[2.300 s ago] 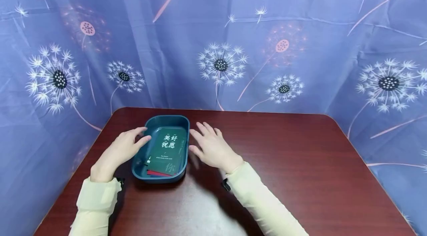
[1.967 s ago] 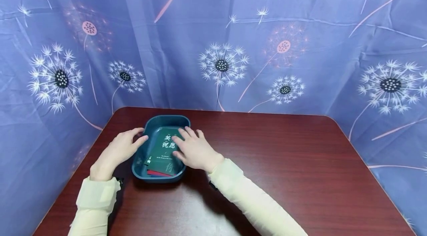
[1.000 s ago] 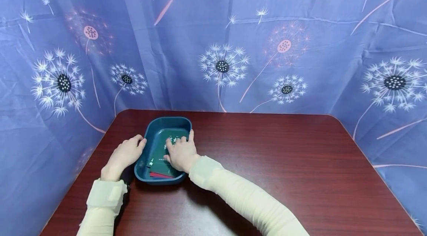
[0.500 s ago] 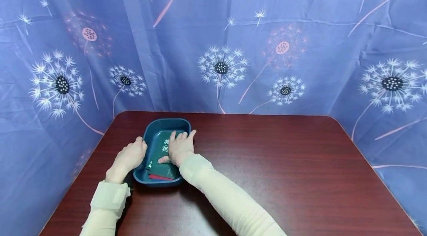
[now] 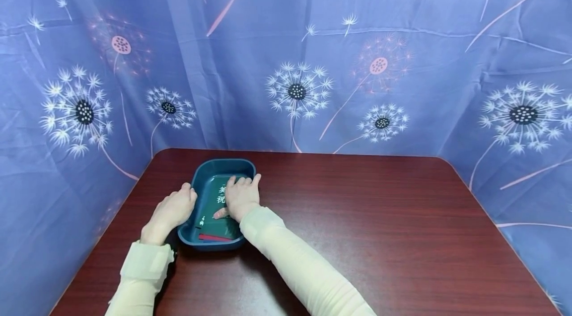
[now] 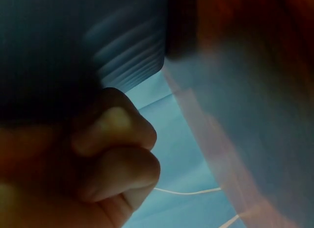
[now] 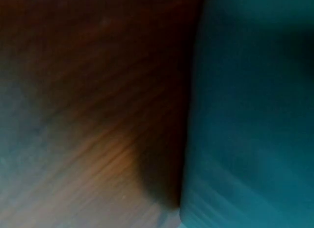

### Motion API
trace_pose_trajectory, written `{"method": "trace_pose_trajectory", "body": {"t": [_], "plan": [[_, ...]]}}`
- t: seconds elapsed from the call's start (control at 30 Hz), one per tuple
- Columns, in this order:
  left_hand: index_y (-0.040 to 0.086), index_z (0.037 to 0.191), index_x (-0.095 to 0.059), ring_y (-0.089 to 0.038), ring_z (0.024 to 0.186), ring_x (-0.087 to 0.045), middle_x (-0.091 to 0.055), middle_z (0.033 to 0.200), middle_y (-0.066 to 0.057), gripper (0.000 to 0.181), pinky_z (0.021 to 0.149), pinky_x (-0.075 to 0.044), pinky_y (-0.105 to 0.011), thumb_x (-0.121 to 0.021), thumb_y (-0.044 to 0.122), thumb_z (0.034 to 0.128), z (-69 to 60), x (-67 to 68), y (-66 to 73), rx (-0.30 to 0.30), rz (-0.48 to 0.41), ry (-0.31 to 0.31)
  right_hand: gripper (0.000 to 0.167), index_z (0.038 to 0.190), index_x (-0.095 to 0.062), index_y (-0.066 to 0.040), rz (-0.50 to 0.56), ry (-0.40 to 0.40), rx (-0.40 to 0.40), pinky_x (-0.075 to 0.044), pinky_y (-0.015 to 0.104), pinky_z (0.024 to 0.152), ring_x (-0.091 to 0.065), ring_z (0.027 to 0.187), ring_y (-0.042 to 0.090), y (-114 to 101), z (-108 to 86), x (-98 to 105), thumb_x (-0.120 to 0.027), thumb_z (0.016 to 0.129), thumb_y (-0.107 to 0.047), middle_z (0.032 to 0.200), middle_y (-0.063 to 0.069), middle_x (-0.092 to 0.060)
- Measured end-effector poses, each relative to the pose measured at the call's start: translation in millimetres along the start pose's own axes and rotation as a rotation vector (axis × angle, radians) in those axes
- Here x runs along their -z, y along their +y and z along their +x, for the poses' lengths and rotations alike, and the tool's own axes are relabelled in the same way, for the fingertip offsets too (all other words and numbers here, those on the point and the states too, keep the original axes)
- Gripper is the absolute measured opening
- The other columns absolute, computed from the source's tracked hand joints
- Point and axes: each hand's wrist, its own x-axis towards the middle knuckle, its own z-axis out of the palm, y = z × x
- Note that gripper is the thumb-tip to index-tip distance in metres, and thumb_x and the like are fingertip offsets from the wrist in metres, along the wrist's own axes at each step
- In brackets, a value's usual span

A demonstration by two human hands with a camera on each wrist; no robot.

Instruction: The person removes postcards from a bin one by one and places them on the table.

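Observation:
A dark teal plastic bin (image 5: 212, 245) stands at the table's left. In it lies a green booklet (image 5: 213, 206) with white Chinese characters, and a red edge (image 5: 214, 237) shows beneath it. My left hand (image 5: 173, 210) grips the bin's left rim; the left wrist view shows its curled fingers (image 6: 120, 164) against the ribbed outer wall. Over the bin's right side reaches my right hand (image 5: 241, 199), its thumb over the booklet and its little finger raised near the rim. Its middle fingertips are hidden. In the right wrist view, only the bin's wall (image 7: 245, 120) and the table appear.
The bin sits on a reddish-brown wooden table (image 5: 366, 216), which extends far to the right. A blue curtain (image 5: 250, 82) with dandelion prints hangs behind the table and along both sides.
From beside the bin, my right hand has moved left, over the rim and onto the booklet. My left hand has closed on the left rim. In the last half second, the booklet has shifted slightly.

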Motion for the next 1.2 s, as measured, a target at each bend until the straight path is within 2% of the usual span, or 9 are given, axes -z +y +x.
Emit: {"method": "trace_pose_trajectory", "body": {"t": [0.13,0.27,0.43,0.6,0.77,0.97,1.07,1.2], "plan": [[-0.007,0.108,-0.046,-0.039,0.074,-0.062,-0.059,0.084,-0.024,0.032,0.071,-0.049,-0.057,-0.032,0.021,0.1026,0.5,-0.4,-1.6,0.004,0.005,-0.014,0.122,0.155,-0.028,-0.020,0.043,0.005,0.026,-0.022,0.059,0.108,-0.051,0.124,0.027,1.0,-0.2,0.1,-0.056,0.059,-0.089,0.138,0.007,-0.053],[-0.007,0.108,-0.046,-0.039,0.074,-0.061,-0.059,0.084,-0.024,0.032,0.070,-0.048,-0.057,-0.031,0.021,0.1026,1.4,-0.7,-2.4,0.002,0.010,-0.014,0.118,0.154,-0.031,-0.017,0.059,0.020,0.025,-0.022,0.059,0.108,-0.048,0.126,0.028,0.8,-2.0,0.7,-0.047,0.063,-0.091,0.141,0.008,-0.052],[-0.007,0.109,-0.046,-0.038,0.076,-0.062,-0.059,0.085,-0.023,0.033,0.070,-0.049,-0.057,-0.032,0.022,0.1026,2.9,-2.5,0.6,-0.005,-0.003,-0.024,0.120,0.154,-0.030,-0.015,-0.016,-0.005,-0.021,-0.018,0.059,0.110,-0.040,0.133,0.030,0.5,-3.9,-1.3,-0.032,0.065,-0.095,0.144,0.008,-0.050],[-0.006,0.108,-0.046,-0.038,0.075,-0.062,-0.059,0.084,-0.023,0.032,0.069,-0.048,-0.056,-0.032,0.022,0.1028,2.7,-2.2,1.5,-0.005,0.000,-0.023,0.121,0.156,-0.026,-0.021,-0.063,-0.032,0.011,-0.017,0.060,0.109,-0.036,0.136,0.030,1.3,-2.8,-2.8,-0.036,0.061,-0.096,0.145,0.002,-0.048],[-0.007,0.110,-0.045,-0.040,0.076,-0.062,-0.059,0.086,-0.025,0.033,0.070,-0.048,-0.057,-0.031,0.022,0.1027,3.2,-1.5,1.5,0.002,0.001,-0.017,0.118,0.155,-0.027,-0.025,0.000,0.005,0.055,-0.019,0.062,0.108,-0.038,0.133,0.027,4.3,-1.9,-1.1,-0.048,0.060,-0.092,0.141,-0.003,-0.053],[-0.007,0.111,-0.045,-0.042,0.079,-0.061,-0.059,0.089,-0.027,0.034,0.071,-0.047,-0.058,-0.030,0.022,0.1025,3.9,-0.9,1.3,0.018,0.001,-0.032,0.117,0.156,-0.024,-0.024,0.096,0.076,0.064,-0.022,0.061,0.107,-0.038,0.131,0.028,7.6,-4.3,1.3,-0.060,0.063,-0.084,0.143,0.003,-0.049],[-0.006,0.110,-0.045,-0.043,0.080,-0.061,-0.059,0.090,-0.028,0.034,0.071,-0.047,-0.058,-0.030,0.023,0.1027,3.5,-1.7,0.8,0.023,0.000,-0.027,0.110,0.156,-0.021,-0.021,0.189,0.134,0.054,-0.023,0.060,0.106,-0.040,0.128,0.028,8.6,-6.7,2.6,-0.068,0.071,-0.073,0.140,0.006,-0.050],[-0.006,0.110,-0.044,-0.043,0.080,-0.061,-0.059,0.092,-0.030,0.035,0.071,-0.047,-0.058,-0.029,0.024,0.1029,3.0,-1.3,0.9,0.033,0.001,-0.028,0.095,0.155,-0.020,-0.015,0.324,0.212,0.044,-0.022,0.060,0.105,-0.044,0.123,0.026,10.4,-7.9,4.3,-0.071,0.084,-0.051,0.132,0.005,-0.055]]}}
